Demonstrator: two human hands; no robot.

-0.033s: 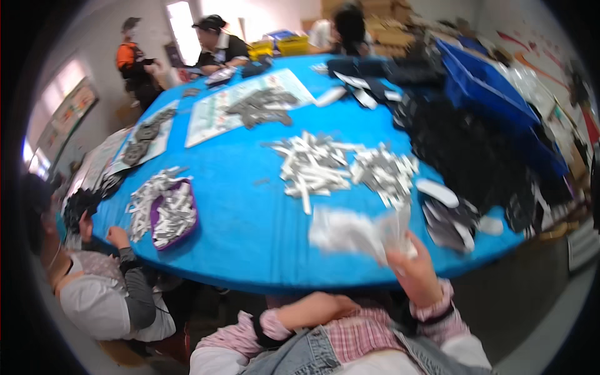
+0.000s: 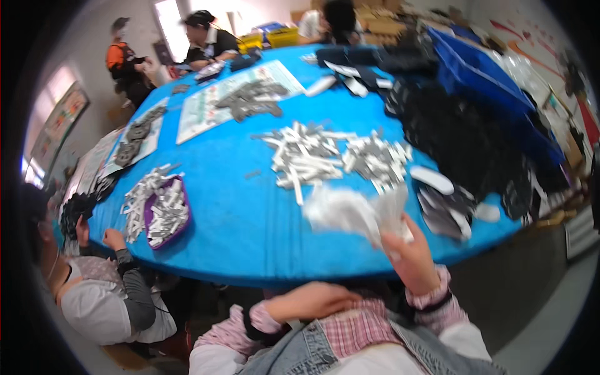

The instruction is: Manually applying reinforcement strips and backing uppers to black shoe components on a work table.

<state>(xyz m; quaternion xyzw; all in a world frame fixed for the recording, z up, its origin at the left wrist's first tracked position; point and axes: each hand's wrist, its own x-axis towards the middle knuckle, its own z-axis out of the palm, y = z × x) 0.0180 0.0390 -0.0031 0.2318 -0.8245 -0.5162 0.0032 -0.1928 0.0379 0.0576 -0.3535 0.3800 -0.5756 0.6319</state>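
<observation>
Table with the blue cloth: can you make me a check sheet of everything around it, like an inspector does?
Surface: round table under a blue cover.
Job's things: blurred bundle of white strips in the right hand; two loose heaps of white strips mid-table.
Clutter: purple tray of strips, grey parts on printed sheets, black pieces, blue crate, yellow bins.
Grippers: right hand shut on the bundle; left hand low by the table edge, holding nothing visible.
Cables: nothing seen.
Surroundings: seated person at left, other people across the table, bright windows, cardboard boxes.
</observation>
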